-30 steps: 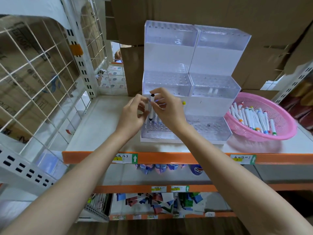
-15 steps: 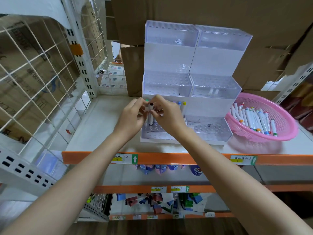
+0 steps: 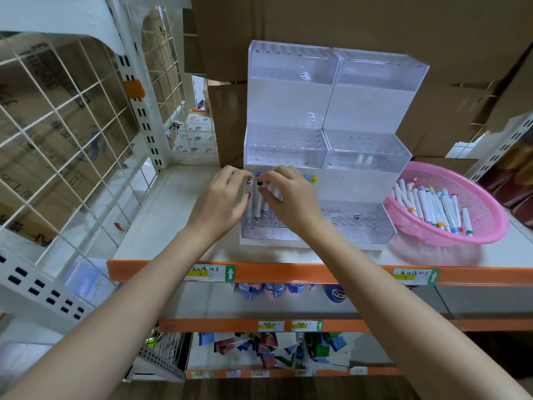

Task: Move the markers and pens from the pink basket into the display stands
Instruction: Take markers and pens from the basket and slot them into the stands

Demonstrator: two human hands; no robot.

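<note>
Head view: a white marker (image 3: 255,204) with a black cap stands upright between the two hands, its lower end down among the holes of the bottom step of the left display stand (image 3: 288,145). The left hand (image 3: 222,203) comes in from the left, fingers curled, fingertips and thumb against the marker's upper part. The right hand (image 3: 291,197) meets it from the other side and pinches the marker near its cap between curled fingers and thumb. Whether the marker is fully seated in a hole cannot be told. Just behind the right hand, a few more markers stand in the same step; a blue and a yellow cap (image 3: 315,179) show past the knuckles.

The right display stand (image 3: 370,160) touches the left one; both are clear, stepped and full of holes. To their right, on the same shelf (image 3: 161,226), sits the pink basket (image 3: 473,241), well apart from the hands. The loose markers (image 3: 432,207) in it are white with coloured ends and lie in a heap.
</note>
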